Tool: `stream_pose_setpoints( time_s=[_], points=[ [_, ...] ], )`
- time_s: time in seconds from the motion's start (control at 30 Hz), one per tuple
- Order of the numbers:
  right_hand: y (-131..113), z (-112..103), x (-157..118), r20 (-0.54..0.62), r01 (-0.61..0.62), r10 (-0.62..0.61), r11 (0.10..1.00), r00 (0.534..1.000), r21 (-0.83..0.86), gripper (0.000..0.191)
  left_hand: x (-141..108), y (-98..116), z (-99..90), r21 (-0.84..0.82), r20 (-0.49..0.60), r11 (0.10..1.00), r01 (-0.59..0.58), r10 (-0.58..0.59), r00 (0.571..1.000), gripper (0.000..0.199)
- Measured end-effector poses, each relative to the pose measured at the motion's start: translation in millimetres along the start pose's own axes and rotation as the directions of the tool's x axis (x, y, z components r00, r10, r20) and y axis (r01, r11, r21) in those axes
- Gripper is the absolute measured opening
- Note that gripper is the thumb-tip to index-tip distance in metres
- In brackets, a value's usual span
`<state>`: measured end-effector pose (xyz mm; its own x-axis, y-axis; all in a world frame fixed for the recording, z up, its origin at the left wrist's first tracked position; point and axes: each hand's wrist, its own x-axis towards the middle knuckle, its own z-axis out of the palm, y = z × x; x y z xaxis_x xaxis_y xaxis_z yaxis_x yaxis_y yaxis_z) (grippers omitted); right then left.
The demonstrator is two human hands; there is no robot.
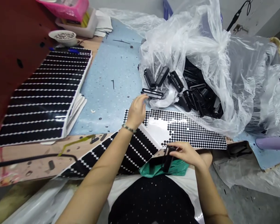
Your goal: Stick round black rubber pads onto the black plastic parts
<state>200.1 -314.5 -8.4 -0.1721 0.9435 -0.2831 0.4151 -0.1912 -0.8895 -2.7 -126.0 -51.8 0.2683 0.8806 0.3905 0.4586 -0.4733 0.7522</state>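
My left hand [137, 110], with a beaded bracelet at its wrist, reaches forward over the table. Its fingertips pinch the near left edge of a slotted black plastic frame [152, 93], which lies by the mouth of a clear plastic bag [200, 43]. Close to my body, my right hand [185, 152] grips a long black plastic part [168, 159] between thumb and fingers, above green cloth or plastic [151, 169]. Beneath my left forearm is a sheet of black stickers in rows [136, 152]. A sheet of small black dots [189, 129] lies between the hands and the bag.
Many similar black parts [198, 90] spill from the bag. At left stand a stack of black sticker sheets [44, 93], a blue pen [71, 50], a white bowl of small pieces [63, 37] and a pink basket [67, 11]. A purple cylinder [273, 143] lies at the right edge.
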Motion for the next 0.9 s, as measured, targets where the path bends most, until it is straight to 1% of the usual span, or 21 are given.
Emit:
stream_pose_setpoints(
  time_s=[0.03,0.07,0.1,0.17,0.2,0.23,0.27,0.3,0.37,0.4,0.43,0.47,0.53,0.57,0.63,0.7,0.73,0.77,0.83,0.87,0.9],
  points=[
    [3.0,-1.2,-4.7,0.052,-0.002,0.007,0.995,0.999,-0.102,0.029,15.7,-3.0,4.8,0.056,0.029,0.998,0.006,-0.007,1.0,0.041],
    [6.0,-0.9,-6.3,0.06,0.0,0.011,0.984,0.998,-0.177,0.028,29.6,-5.1,9.8,0.107,0.057,0.994,0.032,-0.038,0.998,0.045],
    [9.1,0.4,-4.7,0.024,0.0,0.006,0.974,1.0,-0.225,0.026,41.1,-6.5,14.5,0.148,0.083,0.987,0.061,-0.074,0.994,0.045],
    [14.9,4.1,7.9,-0.142,-0.026,-0.013,0.963,0.99,-0.269,0.02,55.5,-7.9,20.8,0.209,0.11,0.971,0.114,-0.14,0.984,0.037],
    [17.3,5.8,18.0,-0.243,-0.05,-0.021,0.959,0.97,-0.28,0.018,58.2,-8.2,21.6,0.226,0.11,0.965,0.13,-0.158,0.981,0.029],
    [19.1,7.2,29.8,-0.331,-0.077,-0.025,0.954,0.943,-0.291,0.017,57.9,-8.2,20.7,0.23,0.098,0.963,0.139,-0.165,0.981,0.021],
    [20.1,8.3,42.8,-0.393,-0.105,-0.023,0.948,0.919,-0.301,0.015,54.9,-7.8,18.3,0.217,0.074,0.965,0.145,-0.164,0.984,0.015],
    [20.3,9.3,56.3,-0.43,-0.135,-0.013,0.94,0.903,-0.312,0.014,49.4,-6.9,14.7,0.181,0.037,0.972,0.153,-0.162,0.986,0.012],
    [18.9,11.2,82.1,-0.458,-0.197,0.022,0.921,0.889,-0.337,0.012,32.1,-3.0,5.7,0.041,-0.047,0.982,0.185,-0.183,0.982,0.008],
    [17.8,12.2,93.6,-0.462,-0.213,0.035,0.917,0.886,-0.338,0.011,20.9,0.3,1.3,-0.062,-0.066,0.974,0.219,-0.223,0.972,0.007],
    [16.6,13.2,103.7,-0.465,-0.226,0.047,0.914,0.884,-0.337,0.01,8.6,4.5,-2.6,-0.179,-0.058,0.947,0.265,-0.279,0.958,0.009],
    [15.7,14.0,112.2,-0.467,-0.235,0.058,0.914,0.882,-0.331,0.009,-4.3,9.4,-5.5,-0.303,-0.01,0.895,0.326,-0.345,0.938,0.012],
    [14.6,14.6,124.1,-0.473,-0.25,0.079,0.917,0.878,-0.31,0.01,-29.3,20.5,-8.3,-0.531,0.149,0.716,0.454,-0.448,0.881,0.023],
    [14.3,14.3,127.5,-0.474,-0.254,0.089,0.92,0.876,-0.298,0.011,-40.4,25.9,-8.3,-0.606,0.207,0.621,0.497,-0.479,0.853,0.028],
    [13.6,13.2,129.0,-0.47,-0.247,0.097,0.931,0.878,-0.269,0.014,-58.1,35.3,-6.2,-0.695,0.296,0.458,0.555,-0.521,0.8,0.034],
    [11.7,13.5,124.6,-0.455,-0.224,0.092,0.943,0.886,-0.246,0.015,-69.8,41.8,-2.5,-0.736,0.364,0.333,0.589,-0.539,0.76,0.033],
    [10.2,14.9,120.6,-0.443,-0.2,0.086,0.955,0.893,-0.218,0.013,-73.8,44.0,-0.3,-0.747,0.396,0.285,0.6,-0.535,0.747,0.032],
    [8.1,17.4,116.0,-0.426,-0.156,0.077,0.976,0.901,-0.153,0.01,-77.0,45.5,1.9,-0.757,0.42,0.247,0.605,-0.525,0.74,0.03],
    [2.7,25.0,106.1,-0.377,-0.021,0.053,0.996,0.925,0.089,0.007,-81.9,47.2,6.4,-0.777,0.439,0.203,0.595,-0.504,0.744,0.029],
    [-0.5,29.6,101.7,-0.35,0.049,0.038,0.971,0.936,0.236,0.011,-83.8,47.5,8.4,-0.789,0.432,0.194,0.583,-0.5,0.751,0.028],
    [-4.1,34.3,97.9,-0.328,0.107,0.019,0.926,0.944,0.363,0.015,-85.5,47.7,10.3,-0.801,0.417,0.192,0.567,-0.501,0.759,0.028]
  ],
)
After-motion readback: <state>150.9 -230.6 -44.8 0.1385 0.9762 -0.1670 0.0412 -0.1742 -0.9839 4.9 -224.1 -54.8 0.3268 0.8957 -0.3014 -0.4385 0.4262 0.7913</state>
